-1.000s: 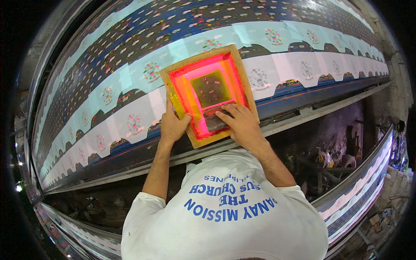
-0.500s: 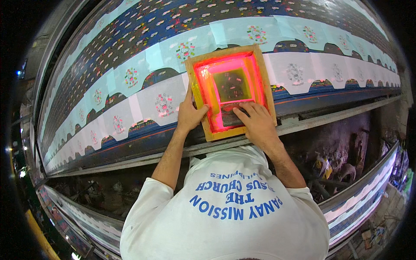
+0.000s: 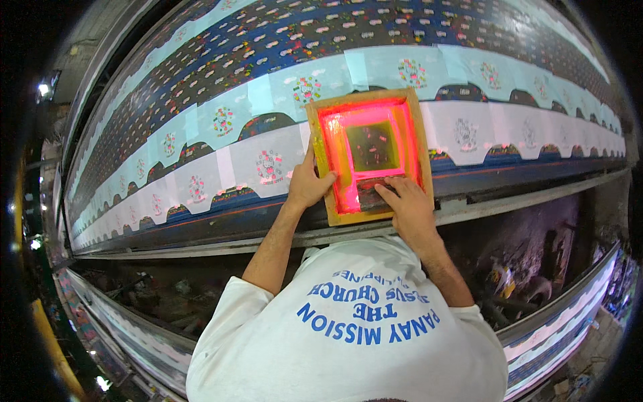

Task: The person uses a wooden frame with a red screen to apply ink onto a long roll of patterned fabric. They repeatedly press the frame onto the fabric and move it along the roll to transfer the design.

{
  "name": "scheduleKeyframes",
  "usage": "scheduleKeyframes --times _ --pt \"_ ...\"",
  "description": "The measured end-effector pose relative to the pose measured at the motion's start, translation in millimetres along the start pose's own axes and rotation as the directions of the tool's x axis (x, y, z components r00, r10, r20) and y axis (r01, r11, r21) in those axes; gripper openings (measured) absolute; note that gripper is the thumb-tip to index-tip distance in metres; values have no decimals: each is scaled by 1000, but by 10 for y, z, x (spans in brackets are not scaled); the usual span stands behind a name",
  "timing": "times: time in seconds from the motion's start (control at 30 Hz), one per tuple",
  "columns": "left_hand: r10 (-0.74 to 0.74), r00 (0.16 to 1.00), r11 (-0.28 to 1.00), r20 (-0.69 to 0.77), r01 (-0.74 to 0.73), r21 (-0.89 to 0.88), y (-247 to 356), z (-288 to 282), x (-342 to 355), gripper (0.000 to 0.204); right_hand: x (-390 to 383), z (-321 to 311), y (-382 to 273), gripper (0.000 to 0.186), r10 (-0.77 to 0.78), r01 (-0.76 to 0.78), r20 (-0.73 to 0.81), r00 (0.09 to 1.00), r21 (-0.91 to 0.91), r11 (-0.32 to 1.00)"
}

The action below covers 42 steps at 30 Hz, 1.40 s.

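Note:
A square wooden screen frame (image 3: 416, 134), stained pink, red and yellow with a dark mesh window, lies over a row of white cut fabric pieces (image 3: 462, 137) bearing faint round prints. My left hand (image 3: 311, 184) grips the frame's left side, thumb over the edge. My right hand (image 3: 408, 201) reaches inside its near end, fingers closed over a dark bar (image 3: 367, 193), probably a squeegee, partly hidden by them. Pale turquoise pieces (image 3: 372, 67) with colourful prints run along behind the frame.
The long curved printing table (image 3: 254, 218) has a metal rail (image 3: 516, 204) along its near edge. My white shirt fills the lower middle. Another table with layered pieces (image 3: 549, 328) stands at lower right. Dark clutter (image 3: 506, 278) shows beneath and between the tables.
The view has shifted, so table and prints appear farther right. The frame sits slightly farther left relative to the prints and less tilted, with both hands still on it and the bar.

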<state>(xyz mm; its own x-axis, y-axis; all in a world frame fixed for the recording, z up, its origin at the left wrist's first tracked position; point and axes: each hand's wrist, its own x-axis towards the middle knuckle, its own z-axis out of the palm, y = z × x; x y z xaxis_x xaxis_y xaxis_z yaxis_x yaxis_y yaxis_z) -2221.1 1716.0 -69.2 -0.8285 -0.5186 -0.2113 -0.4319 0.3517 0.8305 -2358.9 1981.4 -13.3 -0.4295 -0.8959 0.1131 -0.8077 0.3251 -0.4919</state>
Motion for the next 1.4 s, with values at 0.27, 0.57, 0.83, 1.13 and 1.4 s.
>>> scheduleKeyframes --times 0.27,0.57,0.83,1.13,1.4 --pt "0 1000 999 -11 0 44 43 -9 31 118 1172 -133 434 49 11 -12 31 999 29 999" --pt "-65 998 997 27 63 47 -25 9 35 118 1577 -118 558 48 6 -9 84 996 36 999" --pt "-69 997 996 15 69 48 0 -5 -5 119 410 23 -47 59 113 -111 51 992 -48 993" --pt "16 1000 999 -12 -16 -38 63 103 75 114 252 -154 -26 61 117 -119 61 991 38 992" --pt "75 996 996 -42 -73 57 891 1091 444 118 -167 -813 1066 64 117 -117 24 993 13 993"
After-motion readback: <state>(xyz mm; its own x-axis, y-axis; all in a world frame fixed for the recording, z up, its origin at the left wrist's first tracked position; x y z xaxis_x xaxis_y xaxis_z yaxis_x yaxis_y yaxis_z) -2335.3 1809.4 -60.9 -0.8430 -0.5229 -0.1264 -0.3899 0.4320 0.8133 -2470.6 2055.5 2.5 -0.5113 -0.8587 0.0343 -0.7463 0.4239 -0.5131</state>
